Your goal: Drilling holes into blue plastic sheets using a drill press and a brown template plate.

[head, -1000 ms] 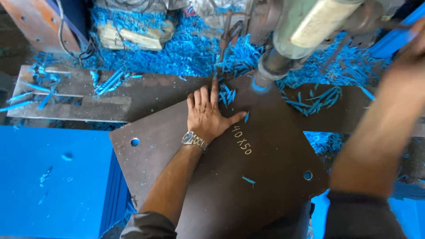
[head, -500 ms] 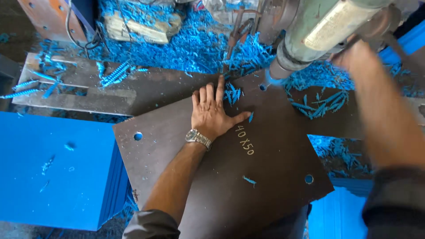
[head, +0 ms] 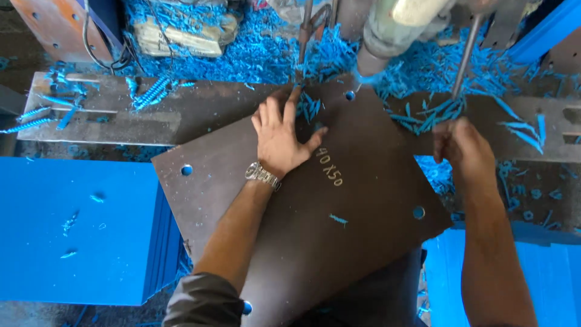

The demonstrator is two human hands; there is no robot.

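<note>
Change since the earlier frames lies mostly on the right side: the right hand [head: 463, 151], which a second ago reached up high at the frame's upper right edge beside the machine, has come down and now sits low beside the right corner of the brown plate [head: 315, 206], just off its upper right edge, its fingers curled inward; whether they grip anything cannot be told, since the knuckles hide the palm. The thin steel lever [head: 466, 57] stands just above that hand, slanting up toward the drill head [head: 393, 30]. The left hand [head: 281, 136] has stayed where it was, open and flat, palm pressed on the plate near its top corner, fingers spread and pointing up toward the machine, with a metal wristwatch [head: 263, 175] on the wrist. The plate has turned a little and slid up under the drill head; it lies flat on the grey machine table [head: 103, 115], set as a diamond, one corner pointing up under the drill, the opposite corner toward the person, its long diagonal running from the upper middle to the lower middle. Round holes show near its corners. Blue swarf [head: 242, 54] litters the table behind, and a stack of blue sheets [head: 78, 230] lies to the left, touching the plate's left edge.
</note>
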